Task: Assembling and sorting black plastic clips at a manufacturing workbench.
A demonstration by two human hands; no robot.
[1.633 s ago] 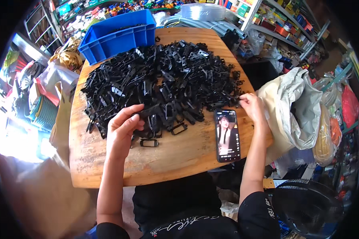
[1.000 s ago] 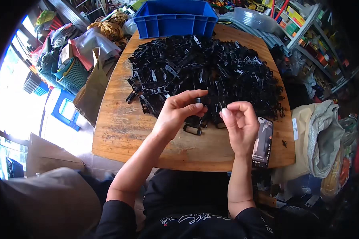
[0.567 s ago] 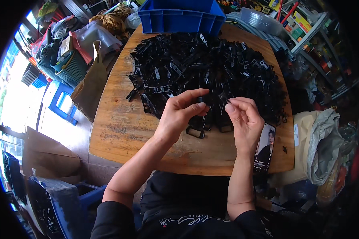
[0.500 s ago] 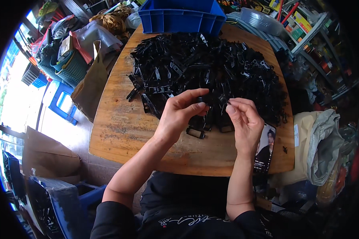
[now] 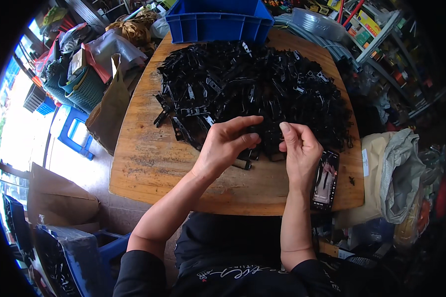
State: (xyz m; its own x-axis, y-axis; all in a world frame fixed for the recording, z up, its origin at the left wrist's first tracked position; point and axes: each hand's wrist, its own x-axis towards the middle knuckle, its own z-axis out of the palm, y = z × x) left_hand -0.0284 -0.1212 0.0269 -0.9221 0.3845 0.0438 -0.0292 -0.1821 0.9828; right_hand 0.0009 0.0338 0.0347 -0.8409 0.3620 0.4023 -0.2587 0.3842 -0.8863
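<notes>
Black plastic clips (image 5: pixel 255 89), a huge heap of them, cover the far half of the round wooden table (image 5: pixel 148 168), and that's what both hands are busy with. Only one view here, the head camera looking down, so: the left hand (image 5: pixel 225 143) sits at the near edge of the pile with thumb and fingers curled in, pinching what looks like one small black piece, though it blends into the heap behind so I can't swear to its shape. The right hand (image 5: pixel 300 148) is just beside it, fingers bent inward toward the same spot, thumb tip up, seemingly closed on the other end of that piece. Compared with about a second and a half back, big change: the hands were then wide apart, left flat on the pile and right out by the phone (image 5: pixel 325 179); now they've come together in front of the body. Over the last half second, hardly any shift, just small finger work, so my guess is a single clip is being fiddled with or fitted. A couple of loose clips (image 5: pixel 244 159) lie under the hands. Blue crate (image 5: pixel 218 22) sits at the far edge, touching the heap.
</notes>
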